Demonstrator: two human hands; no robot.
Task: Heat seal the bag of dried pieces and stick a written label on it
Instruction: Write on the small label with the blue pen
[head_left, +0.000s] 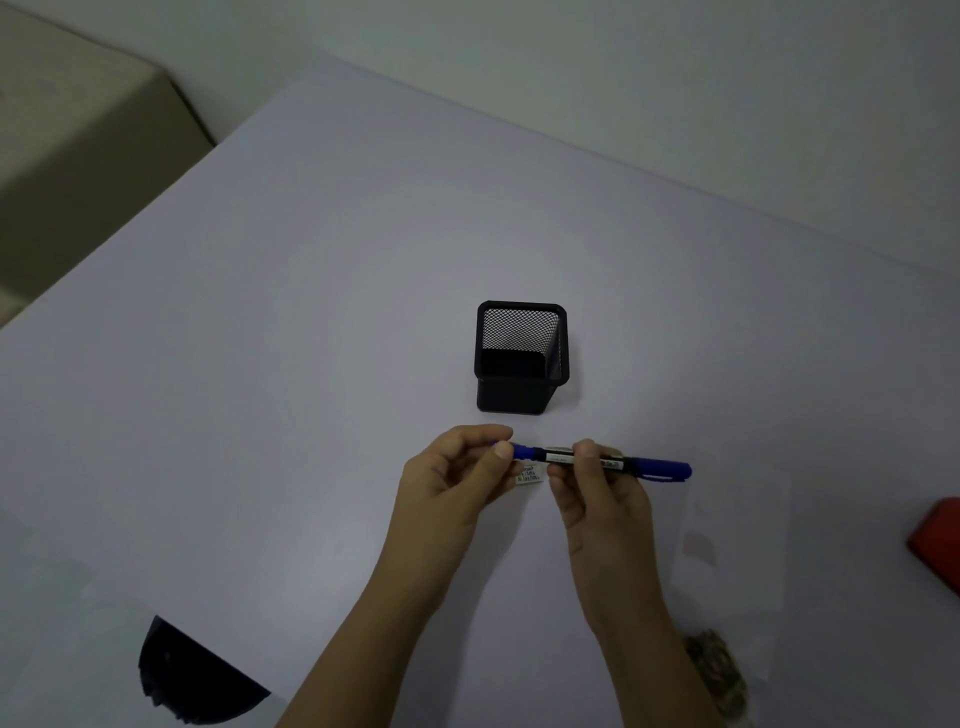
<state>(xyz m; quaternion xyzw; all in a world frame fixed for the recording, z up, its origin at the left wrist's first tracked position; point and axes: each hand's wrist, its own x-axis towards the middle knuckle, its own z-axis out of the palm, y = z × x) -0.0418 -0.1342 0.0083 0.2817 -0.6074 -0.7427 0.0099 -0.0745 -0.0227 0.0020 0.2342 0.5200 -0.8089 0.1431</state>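
Right now I am holding the blue marker (618, 462) level just above the bench (260, 364), my left hand (452, 483) pinching its blue left end with curled fingers (501, 448) and my right hand (597, 493) gripping the barrel. Under it, between my hands, the small white label (531, 474) is lying flat, showing blue writing too small to read. The clear bag (727, 545) is lying to my right, its brownish dried pieces (719, 670) gathering at the near end.
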